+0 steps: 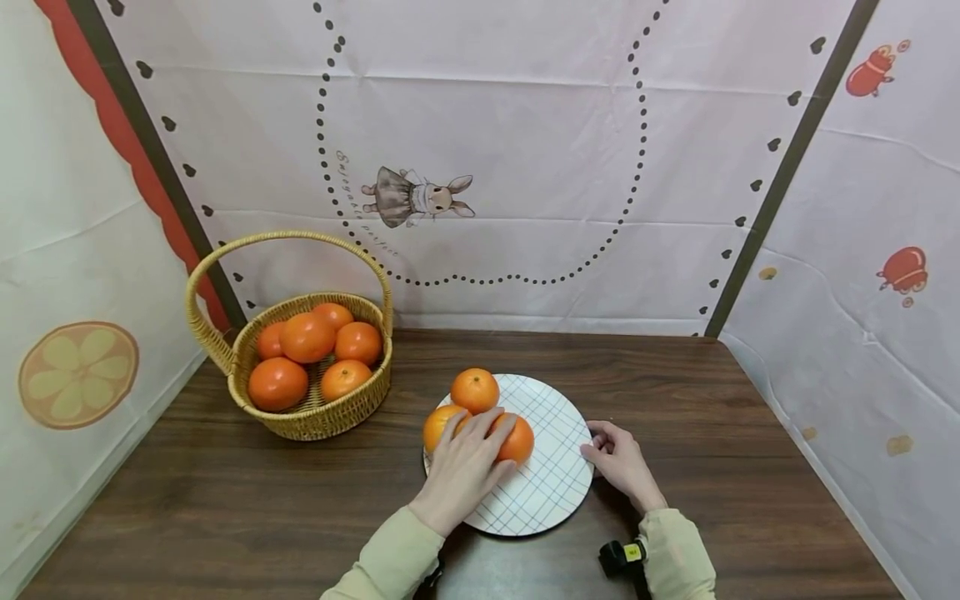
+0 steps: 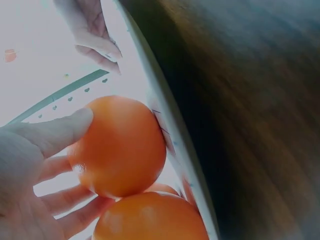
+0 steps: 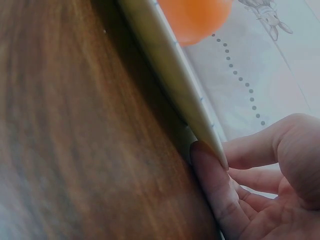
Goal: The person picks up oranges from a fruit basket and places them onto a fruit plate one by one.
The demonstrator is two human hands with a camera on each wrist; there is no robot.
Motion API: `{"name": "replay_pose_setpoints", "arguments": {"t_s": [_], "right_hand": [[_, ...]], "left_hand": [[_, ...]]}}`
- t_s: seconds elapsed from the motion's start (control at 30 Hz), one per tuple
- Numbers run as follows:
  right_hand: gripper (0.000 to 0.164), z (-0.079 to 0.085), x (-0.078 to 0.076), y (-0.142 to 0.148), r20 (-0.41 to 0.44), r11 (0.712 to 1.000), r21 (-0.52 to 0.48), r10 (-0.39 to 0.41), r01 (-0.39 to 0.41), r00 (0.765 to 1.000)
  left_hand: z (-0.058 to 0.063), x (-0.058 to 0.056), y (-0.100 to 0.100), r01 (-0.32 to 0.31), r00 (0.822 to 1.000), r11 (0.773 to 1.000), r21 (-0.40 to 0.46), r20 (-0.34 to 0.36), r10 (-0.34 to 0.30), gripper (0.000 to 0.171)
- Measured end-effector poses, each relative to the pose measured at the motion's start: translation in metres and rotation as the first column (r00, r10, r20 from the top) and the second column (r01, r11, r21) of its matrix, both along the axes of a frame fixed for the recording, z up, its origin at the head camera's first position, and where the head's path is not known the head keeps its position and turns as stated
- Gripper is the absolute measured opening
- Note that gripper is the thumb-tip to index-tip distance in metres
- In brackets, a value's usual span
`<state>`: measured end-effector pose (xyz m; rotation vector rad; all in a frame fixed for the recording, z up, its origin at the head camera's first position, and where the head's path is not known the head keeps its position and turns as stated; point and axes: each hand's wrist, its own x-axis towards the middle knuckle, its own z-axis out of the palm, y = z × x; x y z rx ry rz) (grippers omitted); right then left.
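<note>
A round white plate (image 1: 553, 454) with a blue grid pattern lies on the table, bearing three oranges on its left part. My left hand (image 1: 463, 468) reaches over them and holds the nearest orange (image 1: 517, 442), its thumb on one side and its fingers around the other, as the left wrist view shows. Beside that fruit sit a second orange (image 1: 438, 427), partly covered by the fingers, and a third orange (image 1: 475, 390) behind. At the plate's right edge my right hand (image 1: 624, 465) pinches the rim, thumb above and a finger (image 3: 212, 177) underneath.
A wicker basket (image 1: 330, 421) with a tall arched handle (image 1: 288, 236) stands at the back left, holding several oranges (image 1: 278, 384). Printed cloth walls (image 1: 510, 150) enclose the dark wooden table (image 1: 705, 433) at the back and both sides.
</note>
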<state>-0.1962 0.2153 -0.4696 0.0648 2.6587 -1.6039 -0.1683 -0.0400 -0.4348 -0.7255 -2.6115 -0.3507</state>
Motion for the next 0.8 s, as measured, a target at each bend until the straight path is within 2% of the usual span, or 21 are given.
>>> {"name": "replay_pose_setpoints", "arguments": {"t_s": [0.27, 0.8], "right_hand": [[0.038, -0.0011, -0.0005, 0.0005, -0.001, 1.0, 0.005, -0.005, 0.005, 1.0], [0.038, -0.0021, -0.0013, 0.0013, 0.003, 1.0, 0.009, 0.001, -0.001, 1.0]], "left_hand": [[0.0003, -0.0019, 0.0066, -0.062, 0.997, 0.998, -0.035, -0.042, 0.06, 0.057], [-0.0028, -0.0028, 0.009, -0.08, 0.995, 0.996, -0.035, -0.07, 0.077, 0.056]]}}
